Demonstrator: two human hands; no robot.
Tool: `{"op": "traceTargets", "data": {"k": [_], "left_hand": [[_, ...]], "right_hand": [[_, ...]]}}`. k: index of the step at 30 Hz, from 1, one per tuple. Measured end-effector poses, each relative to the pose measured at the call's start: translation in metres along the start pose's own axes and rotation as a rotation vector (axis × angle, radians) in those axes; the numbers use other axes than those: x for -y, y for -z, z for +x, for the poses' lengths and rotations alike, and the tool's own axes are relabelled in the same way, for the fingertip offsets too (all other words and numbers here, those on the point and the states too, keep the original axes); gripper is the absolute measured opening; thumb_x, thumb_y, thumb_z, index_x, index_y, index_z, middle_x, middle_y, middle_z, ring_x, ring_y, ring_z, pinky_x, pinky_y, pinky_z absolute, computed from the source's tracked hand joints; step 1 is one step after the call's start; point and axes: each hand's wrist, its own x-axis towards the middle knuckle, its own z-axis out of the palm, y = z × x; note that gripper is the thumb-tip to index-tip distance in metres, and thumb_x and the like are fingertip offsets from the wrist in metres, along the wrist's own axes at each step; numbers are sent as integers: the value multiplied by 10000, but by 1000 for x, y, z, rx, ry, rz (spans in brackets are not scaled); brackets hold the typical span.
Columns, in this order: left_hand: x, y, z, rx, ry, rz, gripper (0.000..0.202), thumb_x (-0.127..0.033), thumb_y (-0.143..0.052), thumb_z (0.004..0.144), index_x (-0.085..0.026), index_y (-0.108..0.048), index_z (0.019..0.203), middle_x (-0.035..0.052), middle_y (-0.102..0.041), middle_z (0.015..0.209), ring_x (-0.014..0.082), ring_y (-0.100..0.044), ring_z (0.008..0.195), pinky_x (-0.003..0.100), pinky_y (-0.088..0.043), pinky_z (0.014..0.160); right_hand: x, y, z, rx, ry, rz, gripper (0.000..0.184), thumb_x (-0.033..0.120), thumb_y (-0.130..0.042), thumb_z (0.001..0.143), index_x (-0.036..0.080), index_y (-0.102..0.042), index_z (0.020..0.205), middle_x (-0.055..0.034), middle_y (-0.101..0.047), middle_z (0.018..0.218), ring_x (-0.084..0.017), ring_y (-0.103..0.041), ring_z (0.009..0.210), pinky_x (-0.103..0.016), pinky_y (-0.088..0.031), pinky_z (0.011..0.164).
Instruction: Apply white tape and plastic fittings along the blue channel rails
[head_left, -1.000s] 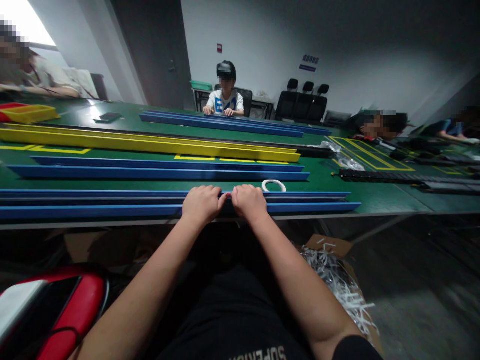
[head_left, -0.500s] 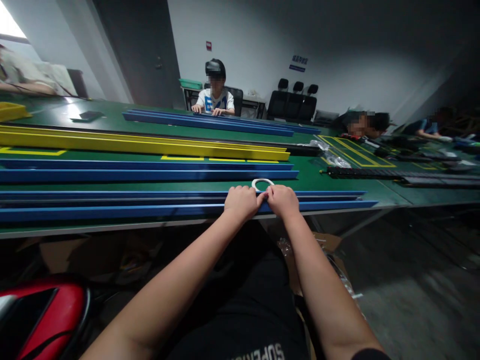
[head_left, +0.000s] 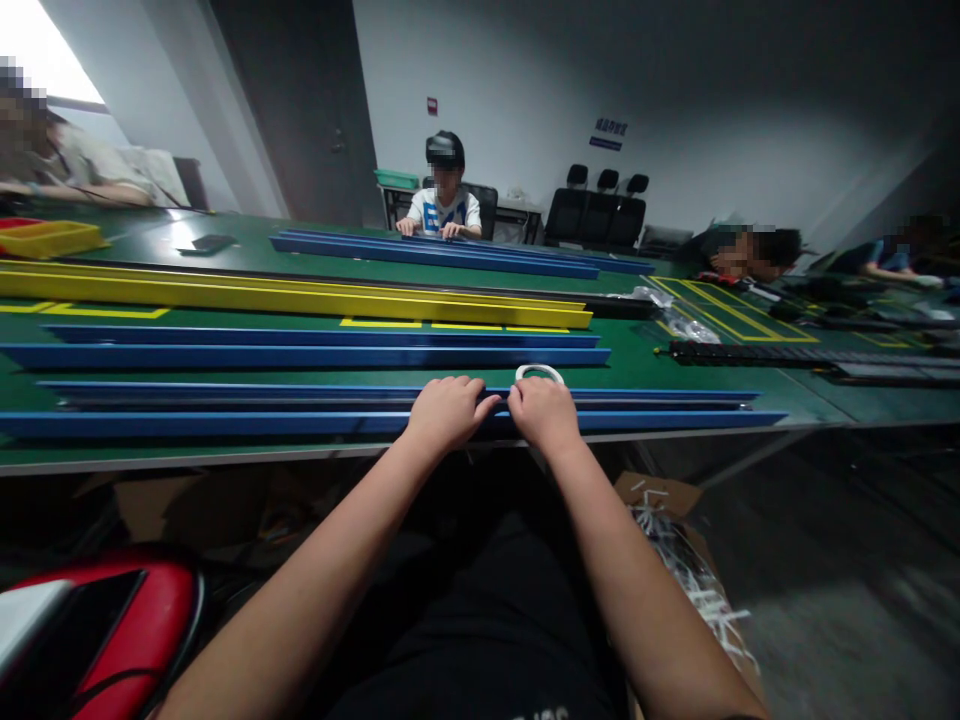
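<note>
Since the nearest blue channel (head_left: 225, 424) lies right along the near edge of the green table (head_left: 652, 372), w/ its long run stretching well past both hands, the biggest risk as I judge it is the whole length sliding or tipping off that edge if pressure lands on its front wall instead of straight down; nothing visible clamps it. Next: the dark strip (head_left: 225, 403) inside the channel could buckle or ride up either side of the hands, b/c force goes on one short stretch only. Smaller: the white tape ring (head_left: 538, 372), on the table just beyond the channel & partly hidden by the right hand, could get knocked by the knuckles. A fingertip pinched betw. strip & channel wall is poss. too

Pose: both forearms reach fwd from the lap, converging, wrists about level w/ the table edge. The left hand (head_left: 446, 412) & right hand (head_left: 546, 412) sit side by side on the channel, palms down, knuckles up, thumbs touching or nearly so. Left-hand fingers (head_left: 450, 385) are bent & close together, laid across the top of the channel; right-hand fingers curl over the far side, tips hidden. Neither hand is spread wide; can't tell whether either actually pinches the strip or only presses on it
</note>
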Motion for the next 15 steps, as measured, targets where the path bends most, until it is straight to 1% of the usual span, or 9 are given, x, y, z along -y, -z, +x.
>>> {"op": "traceTargets", "data": {"k": [2,4,5,7,9,11,15], "left_hand": [[20,4,-8,-11,43,30,551,-573,-263,973,-211,-679,989,111,-711,1003,252,-648,970,361,-440,839],[36,7,-15,-6,123,66,556,-561,-258,975,-209,-689,955,112,-716,992,249,-647,960,361,-442,838],[42,8,-18,-3,156,79,558,-558,-259,974,-209,-693,943,113,-718,985,250,-646,953,363,-442,836],[49,9,-23,-15,192,95,557,-545,-262,973,-202,-698,929,117,-722,970,255,-645,940,373,-442,832],[51,9,-24,-49,200,106,560,-518,-256,977,-187,-702,912,126,-724,959,263,-647,923,385,-442,826],[47,8,-24,-74,207,112,568,-490,-247,979,-171,-708,883,137,-725,948,270,-655,904,395,-446,818],[26,5,-16,-79,206,81,565,-479,-265,971,-156,-719,879,151,-729,948,277,-669,911,395,-456,821]], "right_hand": [[32,-4,2,-28,55,35,401,398,-342,995,167,-670,990,-135,-690,1013,-244,-594,970,-360,-373,869],[58,-9,4,-62,89,58,390,399,-336,995,174,-655,1013,-131,-681,1025,-250,-583,975,-379,-367,887],[67,-11,5,-73,91,65,384,394,-337,994,175,-652,1020,-130,-679,1029,-252,-580,978,-384,-365,893],[78,-14,8,-85,72,76,375,384,-346,989,171,-654,1015,-129,-680,1028,-253,-579,980,-382,-364,895],[80,-15,9,-87,61,85,376,388,-356,984,171,-663,994,-128,-687,1023,-250,-580,982,-372,-366,887],[76,-15,9,-85,63,88,387,396,-356,981,175,-674,968,-125,-697,1011,-246,-585,978,-363,-365,876],[54,-13,5,-91,51,71,397,380,-356,977,175,-692,925,-121,-714,981,-235,-602,952,-350,-359,861]]}}
